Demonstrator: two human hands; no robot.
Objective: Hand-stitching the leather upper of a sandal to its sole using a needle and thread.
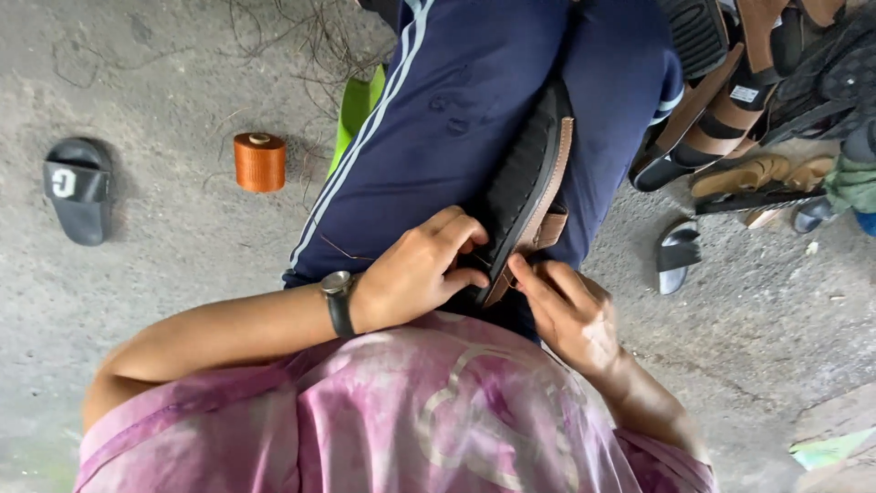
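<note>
Both hands work on the sandal (pixel 527 187) on the lap: left hand (pixel 415 269) holds its sole closed, right hand (pixel 570 310) pinches its edge.

matt black rubbery sandal (pixel 527 173) with tan leather-like edge — rough grey concrete floor (pixel 164 265), orange thread spool (pixel 260 162) faintly glossy.

A loose pink-and-white tie-dye shirt (pixel 401 420) with a pale looping print fills six o'clock. Navy track trousers (pixel 447 119) with white side stripes run toward twelve. A dark watch (pixel 338 301) with a metal case bands the left wrist.
</note>
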